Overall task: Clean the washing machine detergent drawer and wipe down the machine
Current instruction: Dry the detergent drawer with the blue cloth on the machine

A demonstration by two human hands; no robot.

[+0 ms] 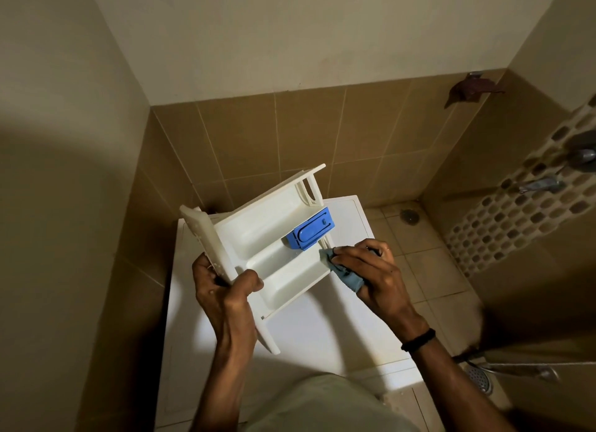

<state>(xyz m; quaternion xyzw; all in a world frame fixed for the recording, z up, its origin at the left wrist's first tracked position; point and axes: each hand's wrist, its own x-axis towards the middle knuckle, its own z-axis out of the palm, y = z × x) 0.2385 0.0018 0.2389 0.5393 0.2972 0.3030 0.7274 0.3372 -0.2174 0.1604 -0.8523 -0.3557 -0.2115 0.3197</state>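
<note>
1 blue insert (311, 229) inside white drawer (258, 235), cloth (350, 275) at rim

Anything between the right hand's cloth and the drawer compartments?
Nothing visible. The right hand holds the blue cloth against the drawer end, beside the blue insert; the left hand grips its front panel.

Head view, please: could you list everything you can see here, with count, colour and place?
Detergent drawer: one, white, held above the machine top.
Insert: one, blue, inside the drawer, far end.
Cloth: one, blue-grey, at the drawer's right edge.
Washing machine: one, white, below the drawer.
Rag: one, dark red, upper right wall.
Floor drain: one, grey, right of the machine.
Left hand: one, gripping the drawer's front panel.
Right hand: one, fingers holding the cloth.
</note>
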